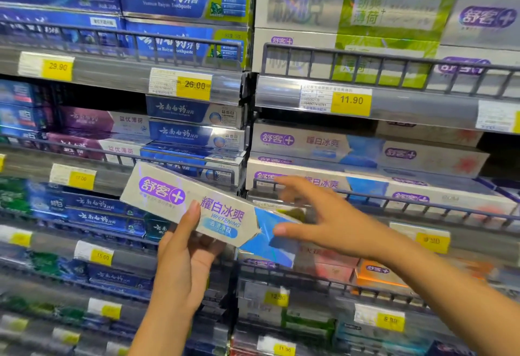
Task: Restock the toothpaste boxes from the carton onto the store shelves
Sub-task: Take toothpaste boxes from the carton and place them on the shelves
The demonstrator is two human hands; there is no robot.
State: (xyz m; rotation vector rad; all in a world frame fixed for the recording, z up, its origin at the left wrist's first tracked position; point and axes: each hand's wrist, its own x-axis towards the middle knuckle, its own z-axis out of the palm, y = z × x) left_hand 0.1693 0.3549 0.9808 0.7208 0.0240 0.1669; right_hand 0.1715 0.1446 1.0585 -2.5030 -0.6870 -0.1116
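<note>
On the far left the shelves [121, 74] carry rows of blue and purple boxes laid flat behind a low wire rail, long faces outward, presumably so each brand reads above its yellow price tag [194, 87]. Moving right, the left hand [184, 254] grips the toothpaste box [202, 209] from below, thumb pressed on the printed front and the other fingers [208, 246] curled under the lower edge; they are closed on the box, which seems the steadying hold while it is aimed. The box hangs in the air in front of the shelves, at the seam between the two bays, tilted with its left end higher and its right end dipping. It is a long, slim carton, silver-white with a purple logo patch on the left, purple characters and the word WHITENING in the middle, and a blue wedge at the right end; its glossy wrap catches the light. Further right, the right hand [318, 215] is spread wide, thumb touching the blue end, fingertips blurred, so whether they rest on it I cannot tell. Behind it sits the matching stack [309, 144] of the same design, likely the destination. The supply carton is not in view
</note>
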